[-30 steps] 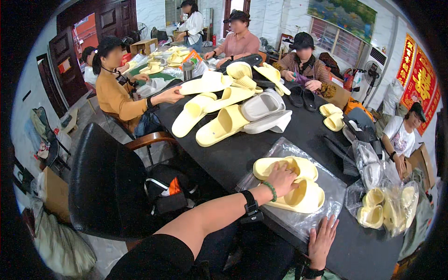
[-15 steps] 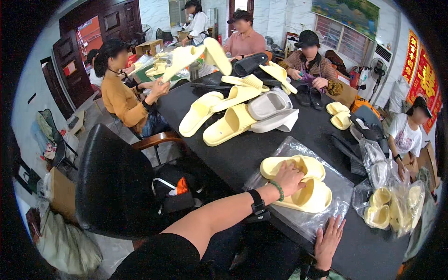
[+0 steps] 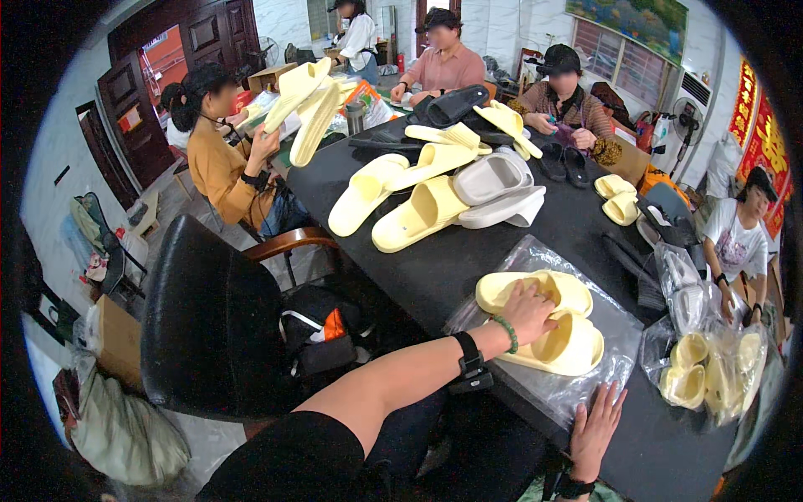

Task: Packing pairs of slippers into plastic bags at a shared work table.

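My left hand (image 3: 525, 311) rests on a pair of pale yellow slide sandals (image 3: 544, 322), fingers curled over their near edge. The pair lies stacked on a clear plastic bag (image 3: 615, 335) spread over the black table (image 3: 468, 259). My right hand (image 3: 595, 428) lies flat with fingers apart on the near edge of that bag, holding nothing. A black watch and a green bead bracelet sit on my left wrist.
A pile of yellow and grey sandals (image 3: 435, 188) covers the table's middle. Bagged yellow sandals (image 3: 711, 372) lie at the right. A black chair (image 3: 213, 326) stands at my left. A person in an orange top (image 3: 222, 163) lifts yellow sandals; other people sit around the table.
My left hand has slid slightly along the yellow pair. The person in orange has raised a pair of yellow sandals off the table. My right hand stays on the bag.
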A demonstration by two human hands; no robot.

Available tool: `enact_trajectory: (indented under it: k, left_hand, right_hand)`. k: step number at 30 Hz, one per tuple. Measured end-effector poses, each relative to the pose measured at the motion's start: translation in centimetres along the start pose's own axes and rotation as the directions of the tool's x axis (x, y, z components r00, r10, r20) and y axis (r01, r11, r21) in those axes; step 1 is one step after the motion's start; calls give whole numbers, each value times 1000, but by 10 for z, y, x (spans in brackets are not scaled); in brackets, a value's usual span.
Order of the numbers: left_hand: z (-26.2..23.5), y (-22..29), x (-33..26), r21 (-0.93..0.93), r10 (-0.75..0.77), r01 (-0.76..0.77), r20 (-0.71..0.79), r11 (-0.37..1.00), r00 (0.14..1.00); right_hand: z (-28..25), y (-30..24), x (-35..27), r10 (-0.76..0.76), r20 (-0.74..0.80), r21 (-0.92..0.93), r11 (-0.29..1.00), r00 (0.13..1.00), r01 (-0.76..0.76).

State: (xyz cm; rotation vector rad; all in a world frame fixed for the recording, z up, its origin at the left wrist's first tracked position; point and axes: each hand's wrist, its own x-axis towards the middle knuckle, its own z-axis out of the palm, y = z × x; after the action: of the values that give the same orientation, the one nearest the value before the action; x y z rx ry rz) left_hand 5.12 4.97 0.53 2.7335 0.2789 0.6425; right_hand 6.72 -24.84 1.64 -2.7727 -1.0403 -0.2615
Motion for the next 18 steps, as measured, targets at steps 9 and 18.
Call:
enact_trajectory:
  k: [9, 18]
  left_hand:
    - [-11, 5, 8, 27, -37, 33, 164, 999, 986]
    - [-17, 8, 3, 19, -56, 53, 199, 998, 978]
  right_hand:
    - [3, 5, 2, -15, -32, -8, 1000, 999, 15]
    - [3, 4, -1, 2, -4, 0, 1000, 1000, -2]
